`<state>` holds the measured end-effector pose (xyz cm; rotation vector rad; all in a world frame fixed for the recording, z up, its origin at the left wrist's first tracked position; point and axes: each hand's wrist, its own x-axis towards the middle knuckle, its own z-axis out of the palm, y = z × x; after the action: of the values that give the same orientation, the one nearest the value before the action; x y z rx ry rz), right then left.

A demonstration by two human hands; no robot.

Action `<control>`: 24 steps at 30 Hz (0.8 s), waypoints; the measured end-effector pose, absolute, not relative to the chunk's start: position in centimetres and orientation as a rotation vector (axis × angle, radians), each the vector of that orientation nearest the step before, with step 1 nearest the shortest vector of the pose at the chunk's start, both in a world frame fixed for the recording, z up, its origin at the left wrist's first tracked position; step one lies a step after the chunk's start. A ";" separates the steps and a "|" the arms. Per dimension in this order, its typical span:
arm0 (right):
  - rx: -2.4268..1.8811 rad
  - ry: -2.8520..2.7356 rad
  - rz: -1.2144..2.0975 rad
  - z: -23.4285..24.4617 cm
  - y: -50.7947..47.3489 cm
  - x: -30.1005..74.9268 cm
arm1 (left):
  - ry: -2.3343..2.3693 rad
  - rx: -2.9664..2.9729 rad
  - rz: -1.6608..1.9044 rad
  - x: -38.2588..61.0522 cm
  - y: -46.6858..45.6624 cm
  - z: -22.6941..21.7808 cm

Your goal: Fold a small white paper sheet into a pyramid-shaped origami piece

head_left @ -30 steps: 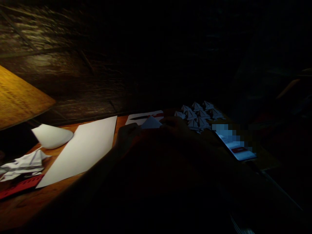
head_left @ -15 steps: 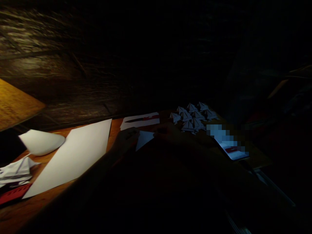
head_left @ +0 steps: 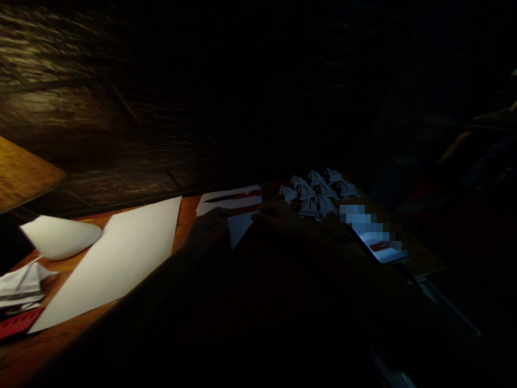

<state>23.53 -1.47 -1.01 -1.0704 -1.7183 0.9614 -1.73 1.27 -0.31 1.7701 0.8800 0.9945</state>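
Observation:
A small white folded paper [head_left: 239, 228], triangular in outline, is between my hands near the middle of the dark table. My left hand [head_left: 210, 222] is closed on its left edge, though deep shadow hides most of the fingers. At the upper right corner my right hand [head_left: 278, 216] pinches the same paper. Just beyond the hands lie white paper pieces [head_left: 205, 206], with a red-handled knife [head_left: 247, 193] resting on them. Several folded paper figures [head_left: 307, 191] stand grouped past my right hand.
A large white sheet [head_left: 117, 258] lies left of my arms, beside a curled sheet [head_left: 60, 237]. Crumpled or folded paper [head_left: 22, 283] and a red object [head_left: 18, 323] sit far left. A lit phone [head_left: 377, 240] lies at right. A dark wall [head_left: 141, 124] rises behind.
The folded paper has turned slightly between my hands, its lower tip now further right. Both hands still hold it. The whole view has shifted a little.

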 end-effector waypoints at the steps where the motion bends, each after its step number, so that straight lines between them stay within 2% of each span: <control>1: -1.055 -1.699 1.000 -0.9 -1.5 23.5 | 0.853 1.779 0.976 -1.7 1.2 -0.3; 6: -0.970 -1.687 1.104 -1.0 -1.8 23.5 | 0.942 1.836 0.823 -1.4 0.9 -0.2; 12: -0.976 -1.818 0.963 -1.1 -1.9 23.3 | 1.055 1.767 0.816 -1.1 0.2 0.2; 20: -1.012 -1.999 0.696 -0.3 -2.6 23.0 | 1.020 1.982 0.868 -0.2 0.0 0.4; 24: -1.065 -1.894 0.786 -0.7 -2.2 23.1 | 1.065 2.046 0.875 0.0 -0.1 0.7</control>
<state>23.08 -2.21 -0.73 -1.0648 -1.8936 0.7860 0.04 -0.13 0.65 2.0462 1.0651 0.8754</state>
